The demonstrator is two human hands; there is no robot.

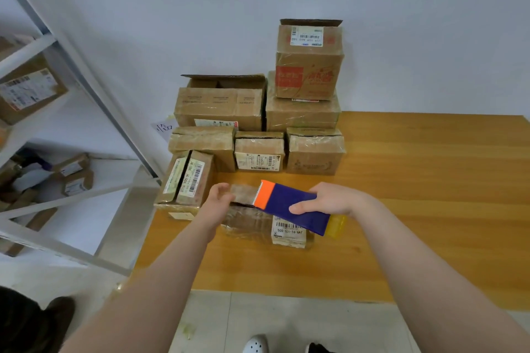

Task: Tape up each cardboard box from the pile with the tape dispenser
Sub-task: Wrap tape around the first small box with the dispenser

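A small cardboard box (pixel 252 222) with a barcode label lies on the wooden table (pixel 415 180) right in front of me. My right hand (pixel 329 199) grips a blue tape dispenser (pixel 292 208) with an orange toothed end, held just above the box. A strip of clear tape (pixel 242 190) runs from that end to my left hand (pixel 219 199), whose fingers pinch its free end over the box's left side. A pile of cardboard boxes (pixel 258 123) stands at the back of the table against the wall.
A box (pixel 186 180) with split top flaps sits at the table's left edge, close to my left hand. A metal shelf rack (pixel 71 123) holding more boxes stands to the left. The table's right half is bare wood. My feet show on the tiled floor below.
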